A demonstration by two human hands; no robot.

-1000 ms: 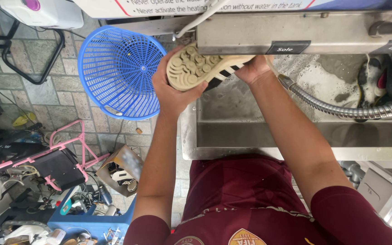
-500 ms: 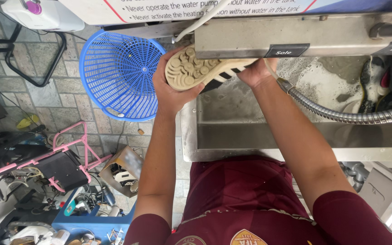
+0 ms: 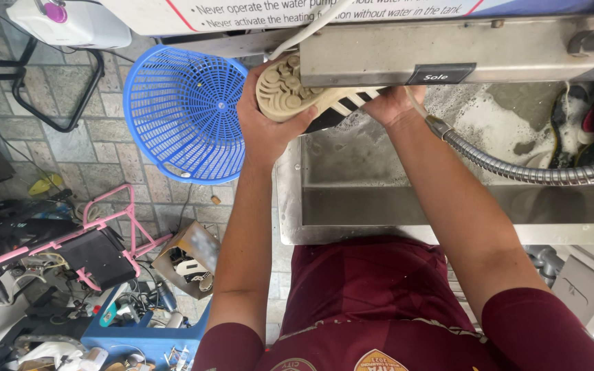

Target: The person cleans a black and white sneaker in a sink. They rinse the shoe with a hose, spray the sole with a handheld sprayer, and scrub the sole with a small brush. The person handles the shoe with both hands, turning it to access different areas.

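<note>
Spanning the right of the view, a steel sink (image 3: 290,199) holds soapy water, with a blue basket (image 3: 183,113) beside it on the tiled floor. Above the sink's left end, a tan-soled shoe (image 3: 297,93) is held sole-up: the left hand (image 3: 266,117) clasps its heel, the right hand (image 3: 390,103) grips its far end.

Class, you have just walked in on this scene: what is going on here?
A person stands at a steel sink and holds a shoe sole-up in both hands. The left hand grips the heel end, and the right hand holds the other end, partly under a metal housing. A metal hose runs over the foamy sink. A blue basket sits on the floor to the left.
</note>
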